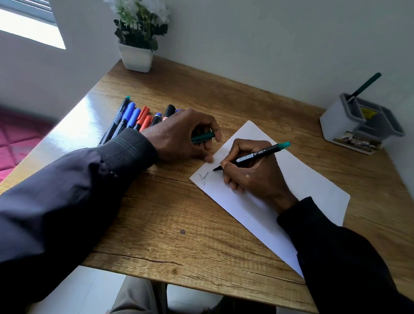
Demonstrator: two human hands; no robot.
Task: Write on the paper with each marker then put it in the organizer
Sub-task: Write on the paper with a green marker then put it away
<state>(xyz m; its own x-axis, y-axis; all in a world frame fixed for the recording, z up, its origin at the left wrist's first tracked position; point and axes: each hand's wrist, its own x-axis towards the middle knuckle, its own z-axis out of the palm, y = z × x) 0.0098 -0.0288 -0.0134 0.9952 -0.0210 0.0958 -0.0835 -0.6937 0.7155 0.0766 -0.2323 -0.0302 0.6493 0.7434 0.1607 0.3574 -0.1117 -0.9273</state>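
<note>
as the right hand [250, 176] pinches a green marker [257, 155], its tip meets the paper [315, 185]. left hand [178, 135] grips the cap [203, 137]; spare markers [130, 118] beside.

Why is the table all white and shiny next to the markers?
In the head view, light from the window glares off the glossy table left of the markers, washing out the wood; also in the head view, the pink fabric at the left edge looks blurry.
</note>
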